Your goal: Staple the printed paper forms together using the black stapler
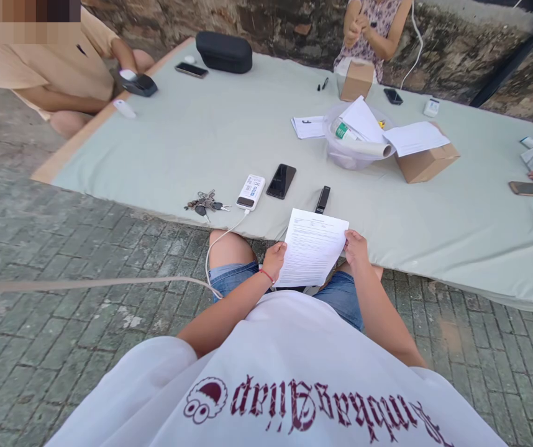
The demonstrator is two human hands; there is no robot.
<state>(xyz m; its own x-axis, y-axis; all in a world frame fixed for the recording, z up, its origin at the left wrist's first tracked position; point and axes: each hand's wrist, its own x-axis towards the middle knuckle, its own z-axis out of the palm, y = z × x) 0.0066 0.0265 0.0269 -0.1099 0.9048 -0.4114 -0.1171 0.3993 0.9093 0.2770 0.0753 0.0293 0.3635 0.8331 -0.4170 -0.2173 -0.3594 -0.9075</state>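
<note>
A printed sheet of paper (314, 249) is held up over my lap at the table's near edge. My left hand (274, 259), with a red string at the wrist, pinches its left side. On the opposite side, the fingers of my right hand (356, 247) are closed on the sheet's upper right edge. Just beyond the paper lies a black stapler-like object (323, 200), partly covered by the sheet. A black phone (281, 181), a white power bank (250, 192) with a cable, and a bunch of keys (205, 203) lie to the left.
On the cloth-covered table (192, 136), a clear plastic basin (348, 155) holds papers and a roll. Beside it, papers rest on a cardboard box (427, 162). A black case (224, 52) stands far left. Other people sit left, opposite and right. A white cable (154, 282) crosses my left side.
</note>
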